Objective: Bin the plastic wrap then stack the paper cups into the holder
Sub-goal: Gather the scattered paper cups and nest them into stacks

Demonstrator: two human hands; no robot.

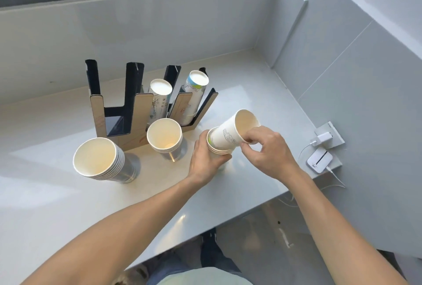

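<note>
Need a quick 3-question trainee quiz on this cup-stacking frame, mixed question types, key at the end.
1. True or false: the left slot of the cup holder is empty.
2. How many cup stacks stand free on the counter, not held by either hand?
3. Which hand grips the tilted cup at its rim? A) left B) right

Key
1. True; the other two slots hold upside-down cups.
2. Two: the near left stack and the middle stack.
3. B; the right hand pinches the rim, while the left hand holds the stack under it.
</note>
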